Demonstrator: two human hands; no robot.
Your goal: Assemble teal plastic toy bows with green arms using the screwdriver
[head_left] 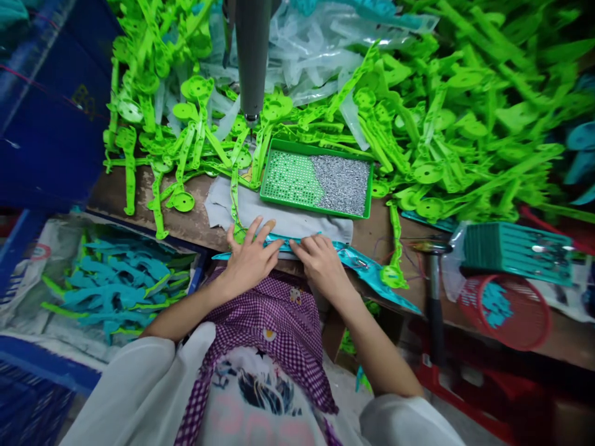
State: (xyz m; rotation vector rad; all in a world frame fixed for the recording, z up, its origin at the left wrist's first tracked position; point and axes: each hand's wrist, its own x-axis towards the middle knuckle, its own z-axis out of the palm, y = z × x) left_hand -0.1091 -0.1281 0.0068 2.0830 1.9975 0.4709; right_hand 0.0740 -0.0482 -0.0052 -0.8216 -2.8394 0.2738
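A long blue plastic part (360, 263) lies along the front edge of the bench, under both of my hands. My left hand (251, 255) rests over its left portion with the fingers spread. Close to those fingertips, a bright green plastic arm (235, 201) runs away from me, its lower end partly covered by the hand. My right hand (321, 263) has its fingers bent and pressed together on the blue part just right of the middle. What lies beneath the fingers is hidden. Another green arm (395, 251) touches the blue part's right end.
A green tray (316, 210) of small metal screws sits on a grey cloth (218, 201). Above hangs a screwdriver (253, 68). Green parts (432, 124) are heaped behind. Right are a hammer (434, 297), teal trays (515, 251) and a red basket (525, 316); left, a bin of blue-green pieces (121, 279).
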